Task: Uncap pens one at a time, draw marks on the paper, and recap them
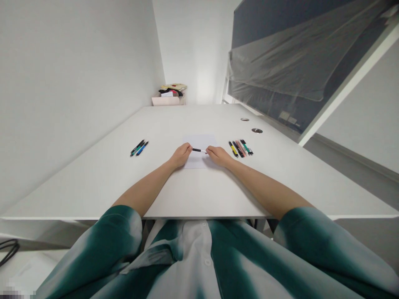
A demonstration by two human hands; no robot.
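Between my two hands a slim black-and-white pen [197,150] is held level above a sheet of white paper [195,163]. My left hand [181,154] is closed on its black end. My right hand [218,155] pinches the white end; the fingertips hide that tip. To the left of my hands lies a small group of pens [139,148] with black, green and blue parts. On the right, a row of several pens and markers [240,148] in yellow, black, pink and green rests on the table.
The white table [187,195] runs back to a pale box [168,100] piled with items. Two round metal grommets [257,131] sit near its right side. A wall borders the left; a dark panel under plastic sheeting [280,62] leans at the right.
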